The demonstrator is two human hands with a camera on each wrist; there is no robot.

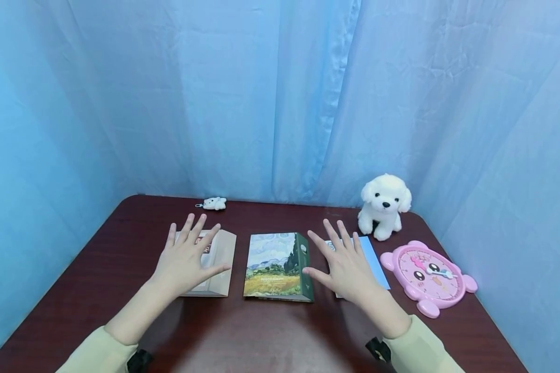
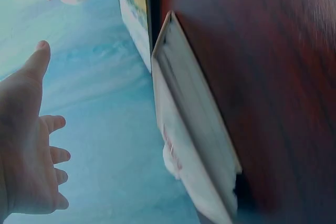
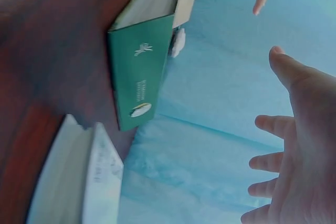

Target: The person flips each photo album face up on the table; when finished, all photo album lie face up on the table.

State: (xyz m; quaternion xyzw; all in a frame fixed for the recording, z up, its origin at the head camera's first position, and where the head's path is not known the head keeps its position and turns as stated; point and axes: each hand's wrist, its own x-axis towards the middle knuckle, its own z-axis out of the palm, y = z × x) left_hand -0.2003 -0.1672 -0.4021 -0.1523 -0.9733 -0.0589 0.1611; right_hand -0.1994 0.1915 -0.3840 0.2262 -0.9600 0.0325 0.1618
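Observation:
Fingers spread wide, my left hand [image 1: 182, 263] hovers above a beige book [image 1: 223, 264] at the left of the row. My right hand [image 1: 347, 267] is likewise spread, above a light blue book [image 1: 372, 259] that it partly covers. Between them lies a thick book [image 1: 273, 267] with a painted landscape cover and a green spine [image 3: 137, 74]. In both wrist views the hands, left [image 2: 26, 145] and right [image 3: 310, 150], appear raised apart from the books and hold nothing.
A white plush dog [image 1: 383, 204] sits at the back right. In front of it lies a pink clock [image 1: 429, 277] with a cartoon face. A small white plush keychain [image 1: 213, 203] rests near the back edge. Blue curtains [image 1: 233, 103] surround the dark table [image 1: 261, 336].

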